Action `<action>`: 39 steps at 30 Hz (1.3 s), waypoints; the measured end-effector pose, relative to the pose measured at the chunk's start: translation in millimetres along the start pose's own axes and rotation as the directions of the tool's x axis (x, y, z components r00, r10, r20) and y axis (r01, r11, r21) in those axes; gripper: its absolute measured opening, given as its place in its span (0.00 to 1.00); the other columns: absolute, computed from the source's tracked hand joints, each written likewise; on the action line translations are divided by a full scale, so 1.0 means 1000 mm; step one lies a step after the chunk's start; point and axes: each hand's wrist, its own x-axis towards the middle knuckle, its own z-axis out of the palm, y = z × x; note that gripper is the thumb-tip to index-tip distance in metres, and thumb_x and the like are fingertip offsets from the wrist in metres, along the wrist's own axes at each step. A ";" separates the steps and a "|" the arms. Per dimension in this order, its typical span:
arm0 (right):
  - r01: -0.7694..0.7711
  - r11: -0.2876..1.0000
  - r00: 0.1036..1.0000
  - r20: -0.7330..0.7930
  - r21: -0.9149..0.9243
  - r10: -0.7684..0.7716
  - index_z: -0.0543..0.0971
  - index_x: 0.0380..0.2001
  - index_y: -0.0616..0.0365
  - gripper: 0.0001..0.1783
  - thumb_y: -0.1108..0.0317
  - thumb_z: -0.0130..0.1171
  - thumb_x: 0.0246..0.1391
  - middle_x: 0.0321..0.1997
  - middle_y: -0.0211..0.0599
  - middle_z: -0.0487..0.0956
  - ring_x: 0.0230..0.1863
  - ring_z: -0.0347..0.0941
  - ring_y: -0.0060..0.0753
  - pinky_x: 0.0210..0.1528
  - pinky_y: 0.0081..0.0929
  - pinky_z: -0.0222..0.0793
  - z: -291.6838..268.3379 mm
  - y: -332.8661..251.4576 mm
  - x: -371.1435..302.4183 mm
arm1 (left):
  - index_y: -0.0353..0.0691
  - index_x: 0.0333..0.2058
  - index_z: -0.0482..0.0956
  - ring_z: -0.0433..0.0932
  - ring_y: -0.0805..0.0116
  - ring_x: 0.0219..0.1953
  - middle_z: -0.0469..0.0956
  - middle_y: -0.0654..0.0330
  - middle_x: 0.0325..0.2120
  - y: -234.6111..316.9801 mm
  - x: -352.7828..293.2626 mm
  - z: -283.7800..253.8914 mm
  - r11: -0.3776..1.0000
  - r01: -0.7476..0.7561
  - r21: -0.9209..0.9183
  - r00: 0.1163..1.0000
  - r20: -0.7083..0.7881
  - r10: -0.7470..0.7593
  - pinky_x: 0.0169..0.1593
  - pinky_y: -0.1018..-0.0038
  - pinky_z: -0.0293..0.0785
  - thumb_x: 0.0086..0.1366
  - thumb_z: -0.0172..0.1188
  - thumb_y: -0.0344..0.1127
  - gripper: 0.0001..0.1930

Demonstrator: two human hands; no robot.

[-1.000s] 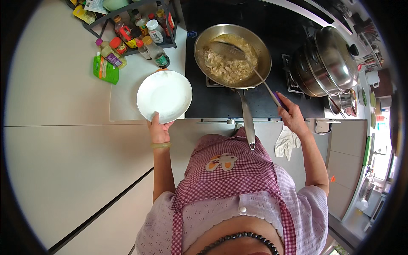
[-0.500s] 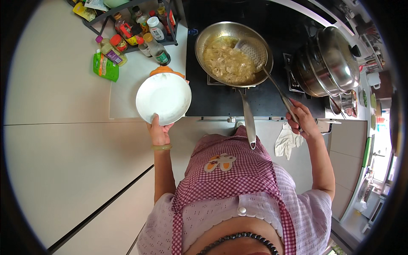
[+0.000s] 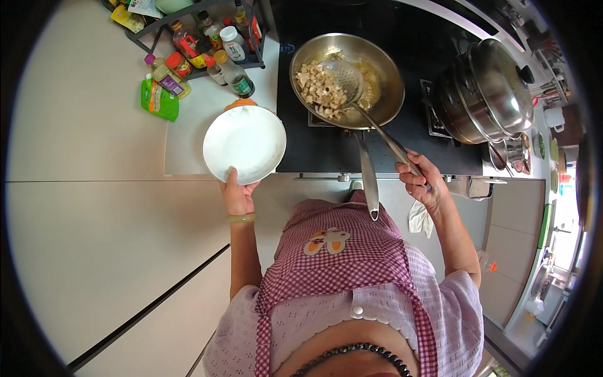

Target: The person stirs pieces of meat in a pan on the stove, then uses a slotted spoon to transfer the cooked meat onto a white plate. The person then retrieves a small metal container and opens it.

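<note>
My left hand (image 3: 239,193) grips the near rim of a white plate (image 3: 245,143), thumb on top and the other fingers underneath. Nothing lies on the plate, which is held over the counter's front edge, left of the stove. My right hand (image 3: 422,178) is closed round the long metal handle of a slotted skimmer (image 3: 347,76). The skimmer's perforated head is down in a steel frying pan (image 3: 391,107), against a heap of pale cooked meat pieces (image 3: 319,86) on the pan's left side. Oily liquid shows on the right side. The pan's own handle points toward me, untouched.
A large lidded steel steamer pot (image 3: 483,94) stands on the right burner of the black stove (image 3: 289,151). Bottles and jars fill a dark rack (image 3: 253,63) at the far left, a green pouch (image 3: 158,100) beside them. A white cloth (image 3: 419,218) hangs low on the right.
The skimmer head has swept from the pan's right side to the left, gathering the meat there. My right hand moved left with it. The plate and left hand stayed nearly still.
</note>
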 end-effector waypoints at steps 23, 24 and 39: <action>0.175 0.137 0.796 0.058 -0.975 -0.603 0.58 0.65 0.53 0.29 0.69 0.45 0.61 0.23 0.26 0.66 0.13 0.59 0.16 0.15 0.17 0.58 -0.023 -0.044 0.026 | 0.41 0.62 0.53 0.74 0.56 0.50 0.66 0.52 0.55 -0.002 0.000 -0.001 1.000 0.031 0.003 0.999 0.033 -0.031 0.42 0.62 0.78 0.67 0.48 0.40 0.27; 0.154 0.240 0.812 -0.016 -0.959 -0.584 0.58 0.65 0.53 0.29 0.69 0.45 0.61 0.23 0.27 0.66 0.13 0.59 0.16 0.14 0.17 0.58 -0.020 -0.044 0.026 | 0.41 0.62 0.53 0.74 0.56 0.50 0.66 0.52 0.55 -0.002 -0.001 -0.003 0.999 0.037 0.007 0.999 0.028 -0.037 0.42 0.62 0.78 0.67 0.48 0.40 0.27; -0.091 0.986 0.995 -0.041 -0.141 0.086 0.64 0.43 0.57 0.10 0.65 0.42 0.62 0.25 0.28 0.64 0.14 0.55 0.09 0.07 0.07 0.47 0.018 -0.018 -0.003 | 0.39 0.61 0.53 0.74 0.56 0.49 0.67 0.51 0.54 0.006 -0.009 0.012 1.000 0.028 0.012 0.999 0.036 -0.028 0.42 0.62 0.78 0.67 0.47 0.40 0.26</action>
